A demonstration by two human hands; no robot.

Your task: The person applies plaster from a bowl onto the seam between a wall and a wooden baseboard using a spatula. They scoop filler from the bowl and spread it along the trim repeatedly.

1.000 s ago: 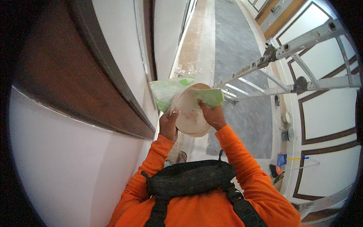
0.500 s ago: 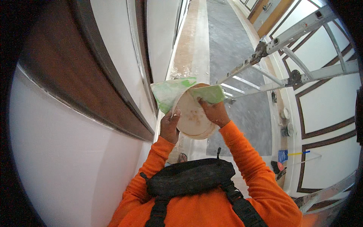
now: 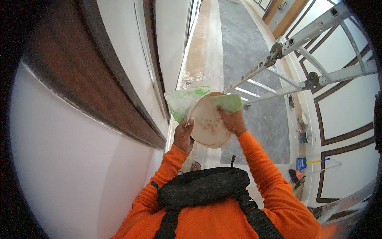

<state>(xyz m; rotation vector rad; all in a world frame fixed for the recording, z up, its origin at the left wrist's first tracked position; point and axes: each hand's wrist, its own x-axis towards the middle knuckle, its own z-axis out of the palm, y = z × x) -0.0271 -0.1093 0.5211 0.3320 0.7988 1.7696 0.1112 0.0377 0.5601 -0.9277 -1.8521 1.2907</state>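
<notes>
A round, pale tub (image 3: 207, 133) is in front of my chest, tilted so its inside shows a whitish coating with tan lumps. My left hand (image 3: 184, 136) is closed on the tub's left rim, thumb over the edge. Beside that rim, past my left fingers, a larger green plastic scraper (image 3: 182, 102) smeared with white sticks out; whether the same hand grips it is hidden. My right hand (image 3: 234, 120) is closed around a smaller green scraper (image 3: 230, 102), held over the tub's right rim. Slight blur softens the right fingers.
White wall with dark brown trim (image 3: 119, 91) runs close along my left. An aluminium ladder (image 3: 286, 85) leans at the right, over a grey floor covering (image 3: 254, 51). White scraps (image 3: 191, 79) lie on the floor ahead. Small containers (image 3: 305, 136) and a blue tool (image 3: 301, 163) line the right wall.
Both hands, the tub and the scrapers sit slightly further right and lower in the picture, as the whole view has shifted. The smaller scraper has moved slightly relative to the tub's rim.
</notes>
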